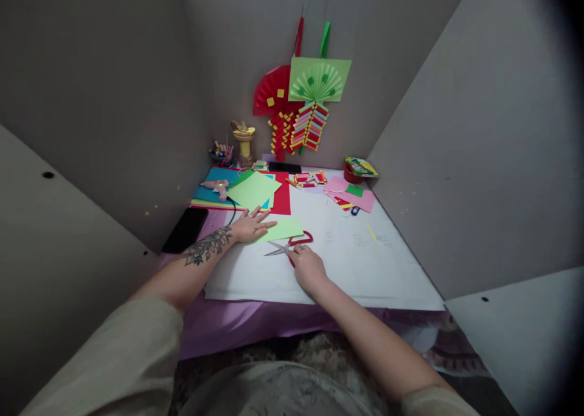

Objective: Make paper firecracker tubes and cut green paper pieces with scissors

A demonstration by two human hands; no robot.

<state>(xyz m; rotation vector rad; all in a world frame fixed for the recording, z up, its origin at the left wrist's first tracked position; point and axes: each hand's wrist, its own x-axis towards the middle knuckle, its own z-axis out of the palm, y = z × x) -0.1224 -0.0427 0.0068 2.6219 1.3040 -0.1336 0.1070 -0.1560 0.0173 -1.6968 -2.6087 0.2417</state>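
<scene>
My left hand (pixel 250 225) lies with its fingers spread, palm down on the left part of a light green sheet of paper (pixel 286 227). Just below that sheet, my right hand (pixel 310 269) has its fingers closed on one handle of a pair of red-handled scissors (pixel 279 249). The blades are apart and point left, and the other red loop lies over the paper's right corner. Part of the lower loop is hidden under my fingers. Beyond my left hand, another light green sheet (pixel 255 189) rests on a stack of coloured paper.
A pink glue gun (pixel 219 187) lies on the blue paper, its cord running towards my left arm. A black phone (pixel 186 230) is at the left edge. Pink paper (pixel 365 200) and small paper rolls (pixel 310 179) lie at the back. Paper fans (pixel 319 80) hang on the wall.
</scene>
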